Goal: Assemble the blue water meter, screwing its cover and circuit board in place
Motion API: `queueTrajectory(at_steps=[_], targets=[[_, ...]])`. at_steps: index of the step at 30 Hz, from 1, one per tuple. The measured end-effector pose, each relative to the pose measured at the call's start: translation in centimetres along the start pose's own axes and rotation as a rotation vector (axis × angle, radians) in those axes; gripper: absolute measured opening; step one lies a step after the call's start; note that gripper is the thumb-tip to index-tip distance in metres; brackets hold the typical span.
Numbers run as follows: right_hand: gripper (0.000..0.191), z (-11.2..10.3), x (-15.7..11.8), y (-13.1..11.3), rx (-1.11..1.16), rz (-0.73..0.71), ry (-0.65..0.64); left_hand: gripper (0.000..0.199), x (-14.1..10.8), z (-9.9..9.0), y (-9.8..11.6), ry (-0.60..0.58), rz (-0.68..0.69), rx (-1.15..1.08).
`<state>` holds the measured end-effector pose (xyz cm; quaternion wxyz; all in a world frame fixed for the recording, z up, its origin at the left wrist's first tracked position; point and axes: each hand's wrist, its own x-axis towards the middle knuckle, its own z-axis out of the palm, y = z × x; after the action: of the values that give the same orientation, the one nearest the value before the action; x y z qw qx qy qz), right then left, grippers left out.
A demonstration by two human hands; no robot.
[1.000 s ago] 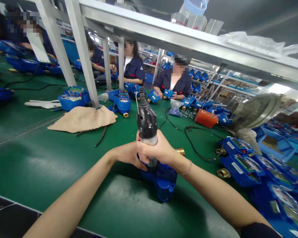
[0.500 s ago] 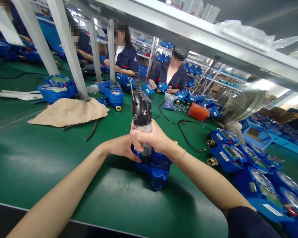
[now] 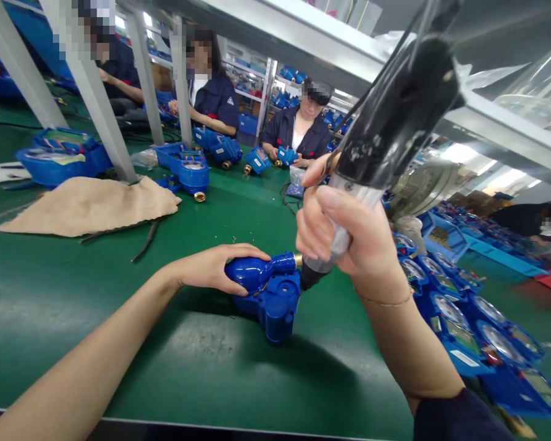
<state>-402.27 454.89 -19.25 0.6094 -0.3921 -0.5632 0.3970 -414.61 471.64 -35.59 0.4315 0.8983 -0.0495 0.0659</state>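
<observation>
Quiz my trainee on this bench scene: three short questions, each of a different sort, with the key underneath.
1. Multiple choice: which thing is the left hand touching?
A) a plastic bag
B) a blue housing
C) a red bin

2. True or false: the right hand is wrapped around a power tool.

3. Fill the gap: the tan cloth lies on a table whose top is ____ in colour.

Key:
1. B
2. True
3. green
</observation>
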Motion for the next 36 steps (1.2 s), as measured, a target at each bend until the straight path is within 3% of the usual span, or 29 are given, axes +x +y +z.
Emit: queueTrajectory(at_steps=[5, 12, 17, 23, 28, 33, 36], targets=[[0.016, -1.1, -1.4, 2.7, -0.040, 0.034, 0.061, 0.068, 0.1, 0.2, -0.2, -0.002, 0.008, 0.010], [0.022, -1.3, -1.8, 5.3, -0.158, 0.191, -0.035, 0.065, 0.3, 0.4, -0.2, 0.045, -0.088, -0.033], [0.019, -2.4, -1.8, 7.0, -0.101, 0.181, 0.098, 0.063, 0.6, 0.3, 0.1, 0.029, -0.115, -0.067], [0.026, -3.6, -2.2, 7.1, -0.028, 0.187, 0.037, 0.063, 0.7, 0.3, 0.3, 0.028, -0.125, -0.074], [0.019, -3.0, -2.7, 6.8, 0.021, 0.147, 0.066, 0.067, 0.7, 0.4, 0.2, 0.054, -0.109, -0.064], [0.016, -2.8, -2.6, 6.7, -0.003, 0.210, -0.003, 0.068, 0.7, 0.2, 0.4, 0.112, -0.040, -0.079], [0.016, -2.7, -2.2, 6.6, 0.013, 0.209, 0.047, 0.067, 0.8, 0.1, 0.7, 0.107, -0.018, -0.115]])
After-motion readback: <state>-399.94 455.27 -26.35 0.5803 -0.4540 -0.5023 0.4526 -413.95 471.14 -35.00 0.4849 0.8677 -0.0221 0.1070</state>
